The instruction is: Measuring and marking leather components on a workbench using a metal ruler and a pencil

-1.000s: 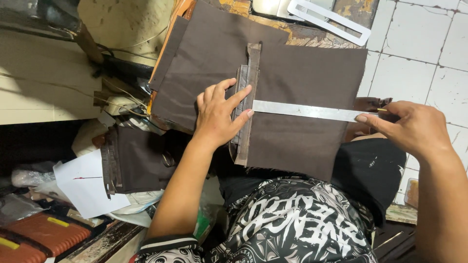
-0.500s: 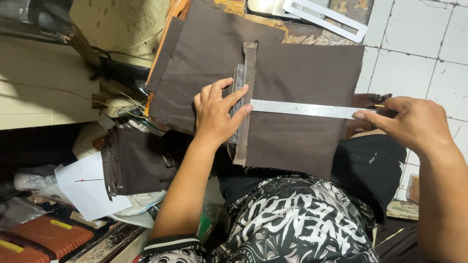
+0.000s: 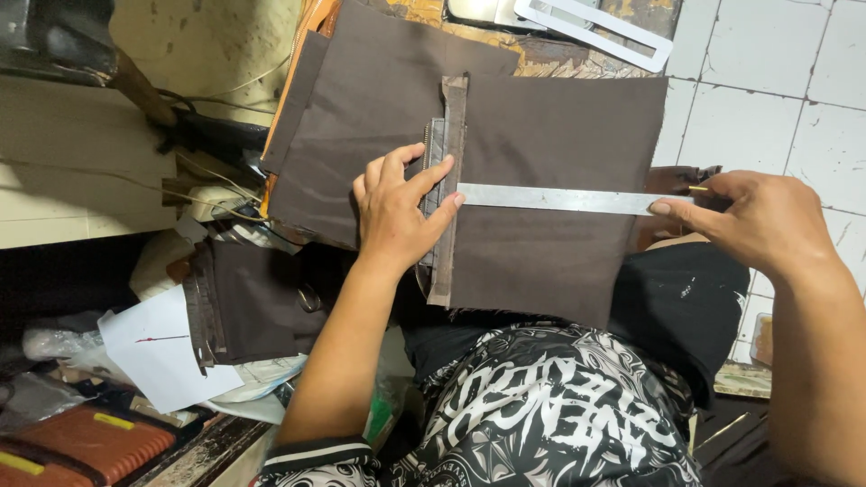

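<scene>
ruler lies across the brown cloth, our left hand spread flat pinning its end by the zipper, right hand pinching a yellow pencil at its other end; no line shows yet.

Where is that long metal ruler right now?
In the head view, the metal ruler lies flat across the brown fabric panel, right of centre. The left hand presses its left end near the zipper strip; the right hand is at its right end.
</scene>
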